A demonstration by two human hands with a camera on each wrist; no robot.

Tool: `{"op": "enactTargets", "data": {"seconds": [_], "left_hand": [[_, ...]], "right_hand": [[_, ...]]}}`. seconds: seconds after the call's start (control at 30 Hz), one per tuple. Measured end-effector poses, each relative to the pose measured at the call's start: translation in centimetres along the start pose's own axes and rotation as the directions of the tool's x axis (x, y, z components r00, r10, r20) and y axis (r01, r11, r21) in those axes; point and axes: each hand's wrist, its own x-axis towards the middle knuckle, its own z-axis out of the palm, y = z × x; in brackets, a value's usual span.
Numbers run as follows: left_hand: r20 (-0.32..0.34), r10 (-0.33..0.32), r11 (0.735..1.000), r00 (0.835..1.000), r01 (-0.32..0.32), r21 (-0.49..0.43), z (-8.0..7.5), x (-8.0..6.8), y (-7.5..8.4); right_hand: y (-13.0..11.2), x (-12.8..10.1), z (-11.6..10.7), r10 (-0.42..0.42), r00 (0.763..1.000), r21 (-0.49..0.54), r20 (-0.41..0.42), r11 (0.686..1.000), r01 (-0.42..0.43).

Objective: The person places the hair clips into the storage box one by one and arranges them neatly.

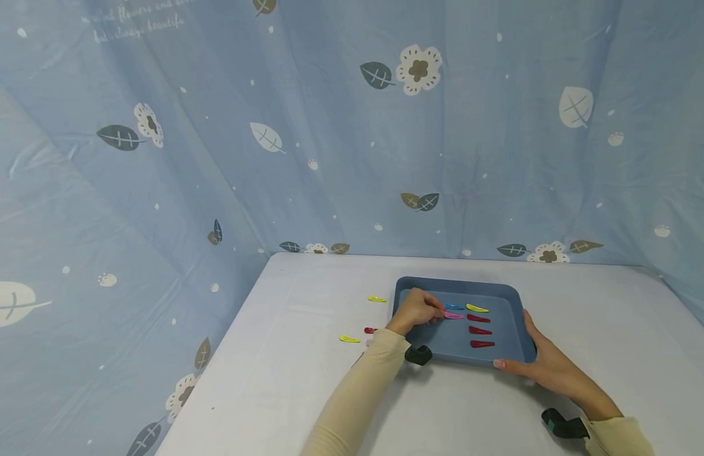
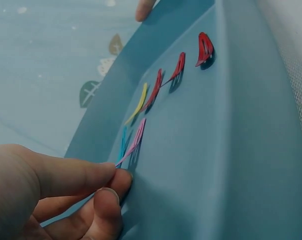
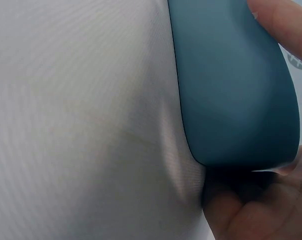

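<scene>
Fingertips of the left hand pinch the near end of a pink hair clip in the blue tray, its long axis running away toward the tray's right edge. The right hand clasps the tray's front-right corner, well apart.

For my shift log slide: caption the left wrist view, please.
Left hand pinches a pink hair clip inside the blue tray, beside blue, yellow and red clips.
</scene>
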Motion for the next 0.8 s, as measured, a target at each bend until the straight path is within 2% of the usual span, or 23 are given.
{"op": "enactTargets", "data": {"seconds": [0.17, 0.37, 0.8], "left_hand": [[-0.01, -0.023, 1.0, 1.0, 0.023, -0.002, 0.14, 0.16, -0.03], [-0.002, -0.013, 1.0, 1.0, 0.013, -0.007, 0.19, 0.26, -0.02], [-0.007, 0.003, 1.0, 1.0, -0.003, -0.006, -0.01, 0.17, -0.18]], "right_hand": [[-0.1, -0.04, -0.09, 0.0, 1.0, -0.012, -0.002, 1.0, 0.0], [-0.25, -0.13, -0.12, 0.024, 1.0, -0.057, -0.013, 0.998, -0.025], [0.08, 0.04, 0.07, 0.003, 1.0, -0.019, -0.003, 1.0, -0.003]]}}
